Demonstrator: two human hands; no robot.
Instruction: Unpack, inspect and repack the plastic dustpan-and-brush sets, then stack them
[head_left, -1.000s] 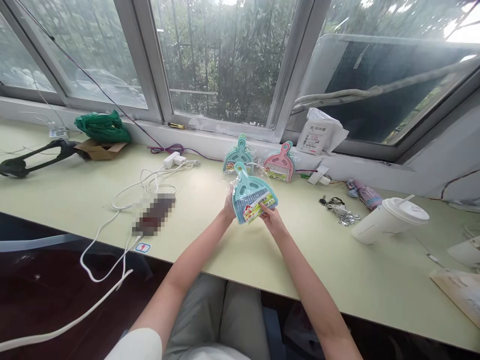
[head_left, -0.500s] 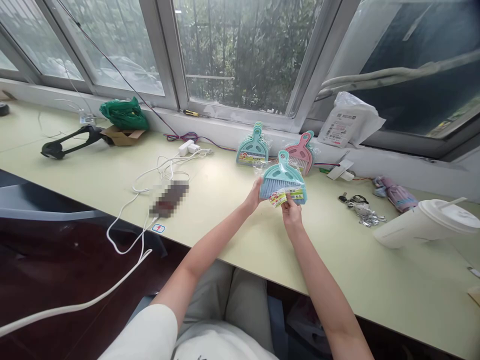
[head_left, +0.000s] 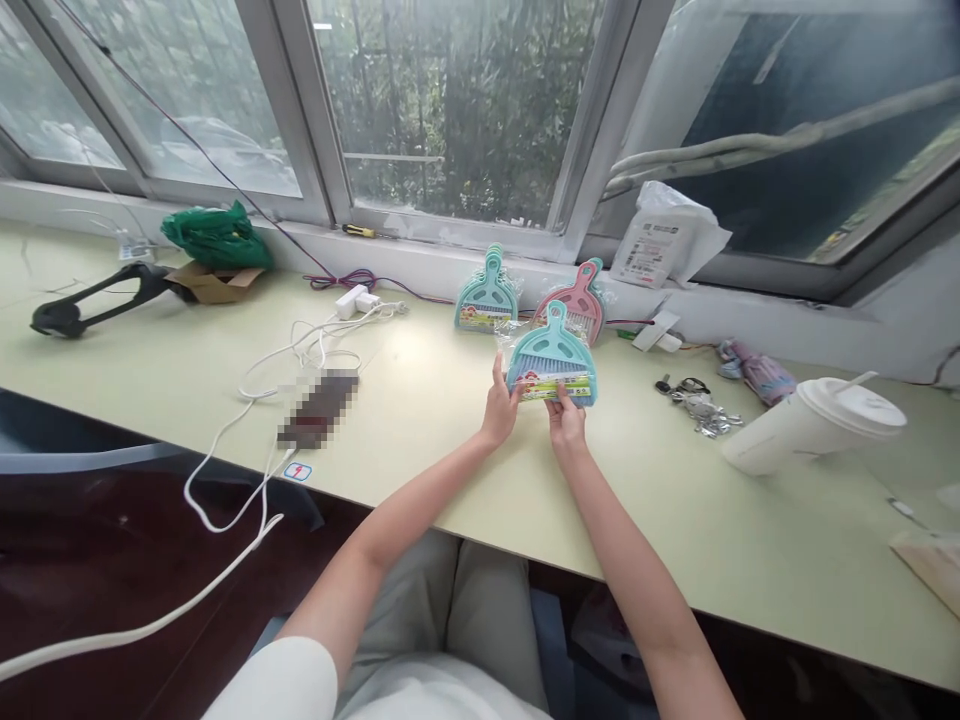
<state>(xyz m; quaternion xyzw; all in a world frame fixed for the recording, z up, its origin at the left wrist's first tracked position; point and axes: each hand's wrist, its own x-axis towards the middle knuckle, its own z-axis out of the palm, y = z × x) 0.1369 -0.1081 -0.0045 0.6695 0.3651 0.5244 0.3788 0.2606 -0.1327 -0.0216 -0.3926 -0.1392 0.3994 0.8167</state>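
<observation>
The dustpan set point(head_left: 553, 360) held near the middle is turquoise with blue bristles and a yellow-green, red-dotted label; the far-left stack point(head_left: 486, 300) is turquoise, its right neighbour point(head_left: 577, 295) pink with white bristles, the surface point(head_left: 660, 500) pale yellow-green, the bag point(head_left: 217, 235) at far left green

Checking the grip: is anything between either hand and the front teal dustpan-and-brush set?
Nothing separate is visible: left hand and right hand both hold the teal dustpan-and-brush set, apparently with just its clear wrapping between.
</observation>
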